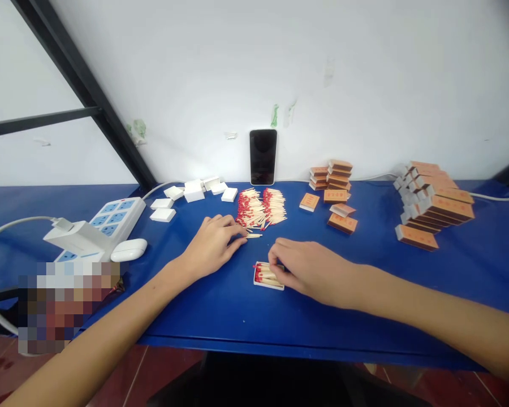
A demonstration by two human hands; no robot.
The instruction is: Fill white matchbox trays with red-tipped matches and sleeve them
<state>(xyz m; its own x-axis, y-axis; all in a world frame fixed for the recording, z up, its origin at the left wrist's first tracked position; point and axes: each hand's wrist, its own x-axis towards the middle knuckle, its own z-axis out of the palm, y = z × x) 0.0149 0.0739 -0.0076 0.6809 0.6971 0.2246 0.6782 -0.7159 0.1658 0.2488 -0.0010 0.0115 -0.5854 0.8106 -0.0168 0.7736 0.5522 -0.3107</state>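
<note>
My left hand [214, 244] rests on the table, thumb and forefinger closed around the ends of a few loose matches [254, 236]. Just beyond it lie two heaps of red-tipped matches [249, 209], side by side. My right hand [307, 267] is bent over a small white matchbox tray [268, 286] and covers its right end. Its fingers are pinched together; whatever is between them is hidden. Matches [266, 273] lie lengthwise in this tray, most red heads toward the left.
White matchbox trays [194, 192] lie back left. Orange matchbox sleeves [337, 196] stand in small stacks back right, with a bigger pile [441, 203] farther right. A phone [263, 157] leans on the wall. A power strip [117, 217] and white earphone case [129, 250] sit left.
</note>
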